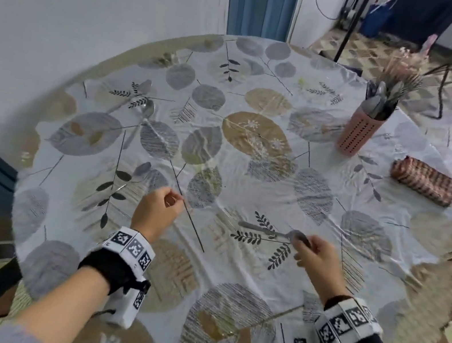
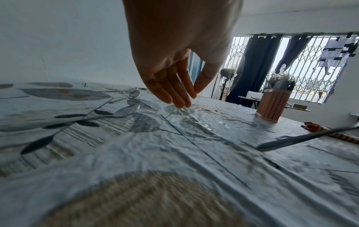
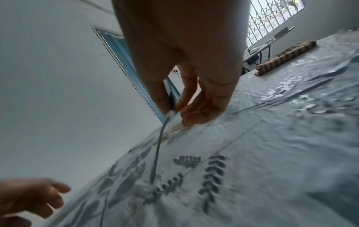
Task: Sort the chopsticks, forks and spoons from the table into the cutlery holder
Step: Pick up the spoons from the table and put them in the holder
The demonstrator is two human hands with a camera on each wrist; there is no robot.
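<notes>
My right hand (image 1: 304, 244) pinches a metal spoon (image 1: 265, 231) by its bowl end, low over the table's near middle. In the right wrist view the spoon (image 3: 157, 153) hangs from my fingertips (image 3: 180, 104) with its handle slanting down to the cloth. My left hand (image 1: 171, 201) hovers over the cloth, fingers relaxed and holding nothing. A second spoon (image 1: 140, 168) lies just left of it, also seen as the nearer spoon (image 2: 126, 110) in the left wrist view. Another spoon (image 1: 146, 110) lies farther back left. The pink perforated cutlery holder (image 1: 358, 134) stands at the far right, with cutlery in it.
A brown woven pouch (image 1: 424, 180) lies right of the holder near the table's edge. The round table (image 1: 262, 93) wears a wrinkled leaf-print cloth. A white wall runs close along the left side. Black stands and a folding table's legs stand on the floor beyond.
</notes>
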